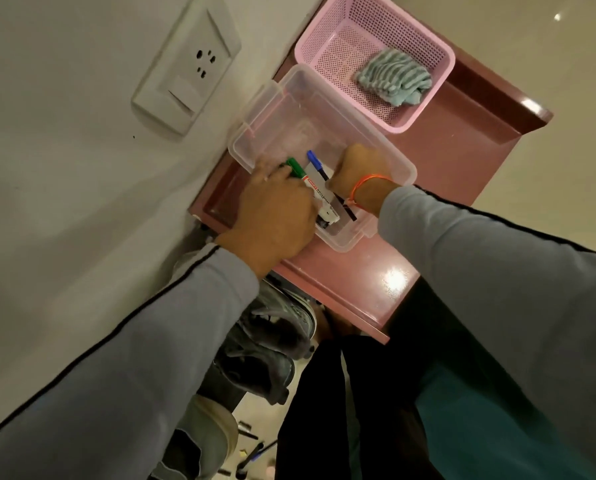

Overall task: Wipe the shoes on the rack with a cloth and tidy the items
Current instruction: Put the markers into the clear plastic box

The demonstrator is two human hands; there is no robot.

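Note:
A clear plastic box [390, 150] stands on the pink rack top [462, 133]. Inside it lie a green-capped marker [294, 166] with a white body and a blue-capped pen [315, 161]. My left hand [272, 216] reaches over the box's near rim, with its fingers closed around the green marker. Over the box's right side, my right hand [358, 168], an orange thread at its wrist, is curled into a fist; its fingers are hidden. A teal striped cloth [393, 79] lies in the pink mesh basket [324, 39] behind the box. Grey sneakers [275, 327] sit on the shelves below.
A white wall with a socket plate [185, 67] runs along the left, close to the rack. Under the rack top there is another grey shoe [255, 372] and a beige shoe [210, 427]. Several pens [251, 452] lie on the floor below.

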